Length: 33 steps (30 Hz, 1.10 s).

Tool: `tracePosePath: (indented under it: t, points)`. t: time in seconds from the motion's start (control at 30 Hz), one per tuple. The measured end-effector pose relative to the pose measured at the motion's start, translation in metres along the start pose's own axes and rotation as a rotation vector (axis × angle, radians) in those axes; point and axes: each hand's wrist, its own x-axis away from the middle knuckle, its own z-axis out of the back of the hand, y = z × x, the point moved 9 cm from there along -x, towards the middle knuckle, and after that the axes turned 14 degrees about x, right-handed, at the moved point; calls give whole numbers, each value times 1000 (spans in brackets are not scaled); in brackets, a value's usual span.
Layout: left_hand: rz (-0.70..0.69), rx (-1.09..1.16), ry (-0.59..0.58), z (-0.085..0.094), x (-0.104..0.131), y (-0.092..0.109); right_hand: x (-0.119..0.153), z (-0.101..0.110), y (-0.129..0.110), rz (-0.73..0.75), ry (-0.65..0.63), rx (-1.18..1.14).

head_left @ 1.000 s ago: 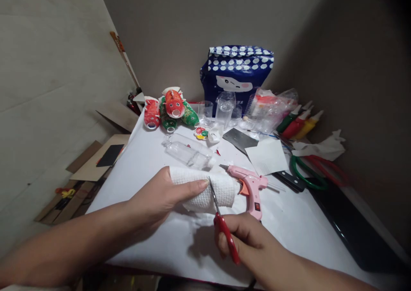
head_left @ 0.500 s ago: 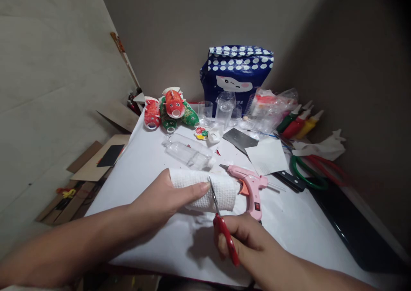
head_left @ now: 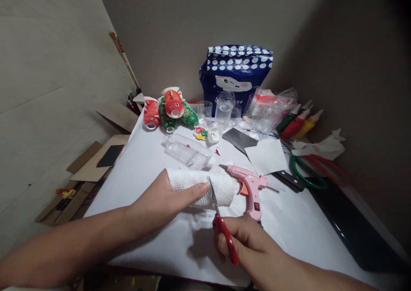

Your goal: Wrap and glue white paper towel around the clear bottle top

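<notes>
My left fingers [head_left: 189, 195] pinch the textured white sheet [head_left: 224, 191], right fingers [head_left: 239, 226] gripping red scissors [head_left: 229, 240]: cutting, I'd judge, and the next snip calls for steady tension.

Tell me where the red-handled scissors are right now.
In the head view, the red-handled scissors are in the right hand, just right of lower centre, their blades at the white waffle-textured sheet that the left hand holds.

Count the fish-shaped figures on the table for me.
4: the leftmost red figure, the top red figure on the pile, the middle green figure partly under it, and the rightmost green figure. More may be hidden behind.
</notes>
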Motion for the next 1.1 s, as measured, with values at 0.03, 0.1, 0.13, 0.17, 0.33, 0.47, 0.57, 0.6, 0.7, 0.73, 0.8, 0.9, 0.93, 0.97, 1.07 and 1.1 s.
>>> tracePosePath:
  t: [0.03, 0.1, 0.13, 0.17, 0.33, 0.47, 0.57, 0.6, 0.7, 0.73, 0.8, 0.9, 0.93, 0.97, 1.07, 1.1]
  points:
    - [-4, -13, 12, 0, 0, 0, 0, 0, 0, -1, 0, -3]
    - [4, -47, 40, 1, 1, 0, 0, 0, 0, -17, 6, -2]
    - [8, -64, 55, 2, 2, 0, 0, 1, 1, -27, 14, 0]
    - [9, -74, 64, 3, 2, 0, 0, 1, 2, -34, 16, 3]
    - [69, 106, -75, -5, 3, -4, 2, 2, -1, -28, -12, 38]
    - [206, 433, -113, -4, -2, -14, 2, 0, 0, -81, -44, 44]
    - [268, 483, -45, 6, -10, -18, 1, -1, 1, -117, -60, 59]
    - [282, 483, -31, 9, -12, -18, 1, -1, 2, -126, -63, 59]
    - [281, 472, -12, 13, -14, -17, 1, 0, 4, -134, -57, 52]
    - [273, 465, -5, 13, -14, -16, 1, 0, 4, -132, -53, 54]
    - [257, 446, 8, 13, -12, -16, 0, 2, 4, -117, -44, 58]
    - [232, 412, 15, 9, -8, -16, 0, 3, 3, -94, -31, 58]
    - [226, 402, 17, 8, -7, -16, -1, 3, 2, -84, -29, 55]
    - [221, 396, 17, 6, -6, -17, -1, 3, 2, -75, -28, 52]
    - [206, 378, 9, 3, -4, -17, -2, 3, 2, -58, -19, 45]
    - [201, 374, -7, 1, -3, -16, -2, 3, 2, -56, -13, 47]
